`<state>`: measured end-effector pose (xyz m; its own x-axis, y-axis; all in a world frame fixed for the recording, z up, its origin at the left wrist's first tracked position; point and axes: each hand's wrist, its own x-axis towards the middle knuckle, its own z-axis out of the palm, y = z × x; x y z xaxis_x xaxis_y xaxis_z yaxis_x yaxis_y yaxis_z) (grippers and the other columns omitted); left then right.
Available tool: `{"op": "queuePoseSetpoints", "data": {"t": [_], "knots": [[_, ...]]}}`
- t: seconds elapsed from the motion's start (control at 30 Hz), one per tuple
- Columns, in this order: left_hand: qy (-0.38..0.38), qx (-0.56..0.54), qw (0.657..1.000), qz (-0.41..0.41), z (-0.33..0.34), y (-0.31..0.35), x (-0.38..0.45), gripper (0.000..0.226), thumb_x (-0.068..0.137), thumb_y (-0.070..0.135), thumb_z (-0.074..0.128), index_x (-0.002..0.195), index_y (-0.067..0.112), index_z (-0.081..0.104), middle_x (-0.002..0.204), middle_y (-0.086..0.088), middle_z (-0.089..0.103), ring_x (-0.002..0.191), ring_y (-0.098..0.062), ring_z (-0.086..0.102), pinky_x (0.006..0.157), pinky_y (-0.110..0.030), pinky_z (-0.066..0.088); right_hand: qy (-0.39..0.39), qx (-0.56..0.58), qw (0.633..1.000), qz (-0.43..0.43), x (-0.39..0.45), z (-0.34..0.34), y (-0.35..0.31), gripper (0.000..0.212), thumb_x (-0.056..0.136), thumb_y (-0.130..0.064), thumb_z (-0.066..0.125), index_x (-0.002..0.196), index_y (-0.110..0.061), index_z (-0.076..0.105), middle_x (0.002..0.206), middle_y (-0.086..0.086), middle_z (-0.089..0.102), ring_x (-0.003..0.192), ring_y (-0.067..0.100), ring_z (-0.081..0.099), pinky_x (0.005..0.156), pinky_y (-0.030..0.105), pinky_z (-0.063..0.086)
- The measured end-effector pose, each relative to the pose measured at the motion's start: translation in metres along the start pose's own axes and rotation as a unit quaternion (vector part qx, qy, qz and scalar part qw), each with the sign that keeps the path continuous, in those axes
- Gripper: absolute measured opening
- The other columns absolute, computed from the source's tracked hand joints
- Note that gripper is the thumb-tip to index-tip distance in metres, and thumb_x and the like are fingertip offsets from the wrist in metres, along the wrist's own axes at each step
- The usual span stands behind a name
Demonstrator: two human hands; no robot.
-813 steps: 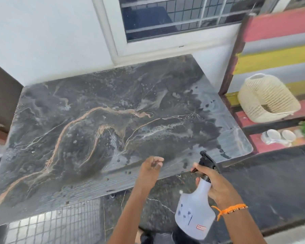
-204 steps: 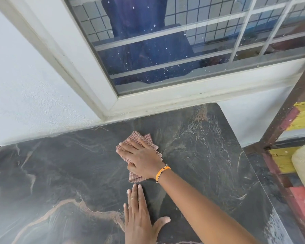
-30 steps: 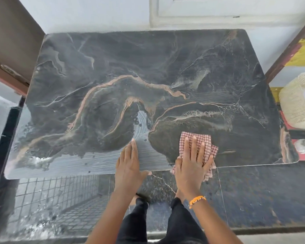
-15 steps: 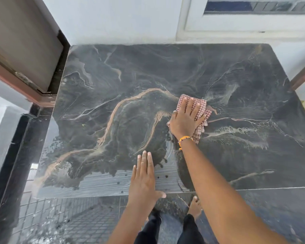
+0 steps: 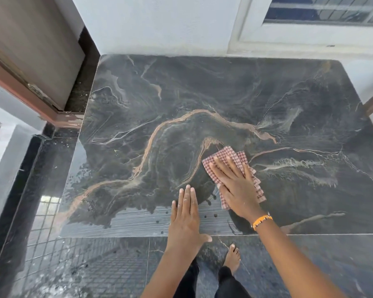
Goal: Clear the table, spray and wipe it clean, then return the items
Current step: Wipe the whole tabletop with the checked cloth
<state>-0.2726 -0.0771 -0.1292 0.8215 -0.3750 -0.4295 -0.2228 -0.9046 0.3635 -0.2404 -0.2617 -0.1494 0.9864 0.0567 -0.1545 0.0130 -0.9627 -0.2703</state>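
Dark marble, veined in orange and white, makes up the table we lean over; its far edge sits against a white wall, with a window above the far right corner and a brown door off the far left corner. The top carries only our hands and the cloth. Along the near edge, left of middle, a wet band shows fine streaks and dark droplets, and the glossy dark floor below it mirrors a grid pattern. Our right hand lies flat, fingers spread apart, pressing a red checked cloth onto the marble a little right of centre, nearer the near edge than the far one; the cloth pokes out beyond the fingertips and along the right side of the palm. An orange band circles that wrist. Our left hand rests palm down at the near edge, fingers straight and together, thumb out over the edge, gripping nothing, just beside the right hand without touching it. Below the edge we see dark trouser legs and one bare foot on the floor
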Motion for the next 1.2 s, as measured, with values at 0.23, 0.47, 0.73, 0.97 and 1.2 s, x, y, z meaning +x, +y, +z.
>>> {"op": "queuePoseSetpoints", "data": {"t": [0.23,0.47,0.73,0.97,1.2], "knots": [[-0.005,0.025,1.000,-0.017,-0.015,-0.031,-0.002,0.126,0.074,0.047,0.068,0.125,0.017,-0.043,0.143,-0.001,-0.041,0.123,-0.020,-0.048,0.111,-0.036,-0.019,0.019,-0.038,0.996,0.082,-0.062,0.035,-0.076,0.064,0.085,-0.035,0.033,0.146,-0.020,0.027,0.154,0.002,0.026,0.140,0.029,0.026,0.109,0.060,0.021],[0.055,-0.017,0.996,-0.063,-0.045,-0.049,0.026,0.120,0.074,0.055,0.064,0.131,0.016,-0.034,0.146,0.000,-0.035,0.128,-0.016,-0.041,0.112,-0.034,-0.016,0.029,0.017,0.989,0.142,0.029,0.017,-0.082,0.060,0.091,-0.034,0.029,0.149,-0.023,0.017,0.158,-0.002,0.015,0.145,0.027,0.015,0.111,0.058,0.012],[0.126,-0.045,0.983,-0.126,-0.064,-0.062,0.057,0.094,0.084,0.063,0.039,0.146,0.016,-0.013,0.157,-0.002,-0.012,0.144,-0.019,-0.015,0.115,-0.032,-0.010,0.047,0.028,0.990,0.130,0.169,-0.013,-0.032,0.058,0.094,-0.029,0.033,0.149,-0.027,0.015,0.159,-0.007,0.010,0.146,0.022,0.006,0.112,0.057,0.005],[0.102,-0.002,0.984,-0.147,-0.065,-0.062,0.063,0.084,0.086,0.063,0.030,0.148,0.013,0.006,0.158,-0.005,0.000,0.146,-0.024,0.000,0.118,-0.037,0.004,0.028,0.017,0.999,0.003,0.270,-0.035,-0.024,0.056,0.094,-0.024,0.037,0.148,-0.027,0.021,0.158,-0.009,0.014,0.146,0.020,0.006,0.113,0.057,0.002],[0.123,0.049,0.978,-0.163,-0.073,-0.051,0.065,0.069,0.085,0.050,0.032,0.132,0.002,0.048,0.138,-0.015,0.049,0.126,-0.033,0.049,0.098,-0.051,0.043,0.003,0.000,0.989,-0.149,0.247,-0.023,-0.051,0.058,0.092,-0.029,0.036,0.148,-0.027,0.020,0.157,-0.010,0.016,0.146,0.018,0.007,0.114,0.055,-0.002]]}}
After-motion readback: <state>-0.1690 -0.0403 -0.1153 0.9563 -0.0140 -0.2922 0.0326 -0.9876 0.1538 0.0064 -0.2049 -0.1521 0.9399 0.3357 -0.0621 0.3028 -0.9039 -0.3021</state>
